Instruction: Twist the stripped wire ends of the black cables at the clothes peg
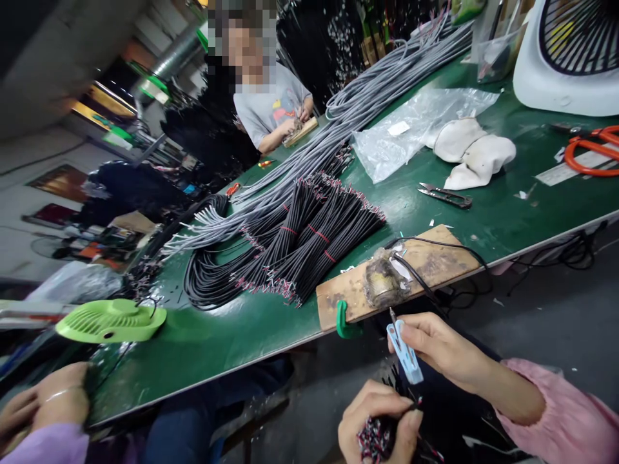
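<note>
Two bare hands work below the edge of the green table (203, 348). The right hand (435, 348) pinches pale-blue plastic snips (405, 351), blades up, near a scorched wooden board (435, 258). The left hand (374, 419) is clenched round a bundle of thin black wires (374, 441) — red-and-white stripped tips bristling. On the table lie glossy black cable bundles (300, 251) beside long grey cables (338, 129).

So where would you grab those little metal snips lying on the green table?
Grip the metal snips around the joined spring end on the right, near the white cloth. They lie flat, with the pointed tips toward the left, so coming from above at the right keeps your fingers away from the sharp ends.
</note>
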